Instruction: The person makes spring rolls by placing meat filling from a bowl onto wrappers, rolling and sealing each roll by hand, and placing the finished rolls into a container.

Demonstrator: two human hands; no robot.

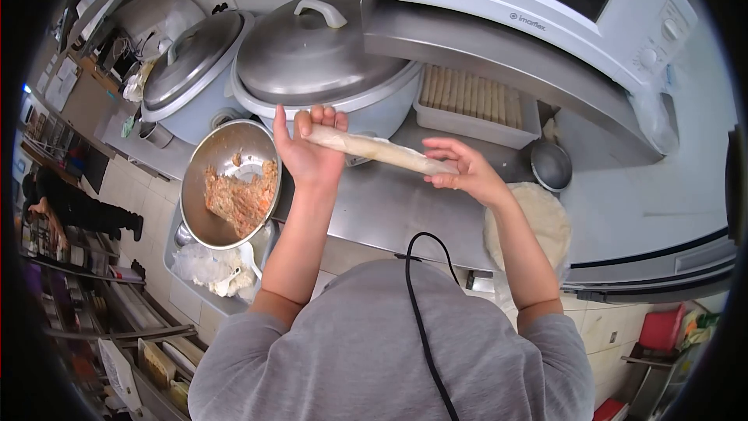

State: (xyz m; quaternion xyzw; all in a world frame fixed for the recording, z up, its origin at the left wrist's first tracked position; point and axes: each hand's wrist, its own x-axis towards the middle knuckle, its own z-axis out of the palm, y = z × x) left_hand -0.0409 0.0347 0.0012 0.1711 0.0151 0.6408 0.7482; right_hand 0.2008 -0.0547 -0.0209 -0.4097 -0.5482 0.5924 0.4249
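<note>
A long, pale spring roll (378, 150) is held up over the steel counter, slanting down to the right. My left hand (310, 144) has its fingers curled around the roll's left end, palm turned up. At the right end, my right hand (460, 165) pinches the roll between thumb and fingers. Left of my left arm, a steel bowl (187, 201) holds an orange-flecked minced filling (243, 196). A stack of round pale wrappers (526, 226) lies by my right forearm. Behind the roll, a white plastic tub (475, 131) contains several similar rolls (471, 96) in a row.
Two large lidded cookers (323, 51) stand at the back. A white microwave oven (538, 0) sits on a steel shelf at the right. A small dark bowl (551, 165) is near the tub. Beneath the steel bowl is a grey bin (206, 292). Another person (86, 206) stands far left.
</note>
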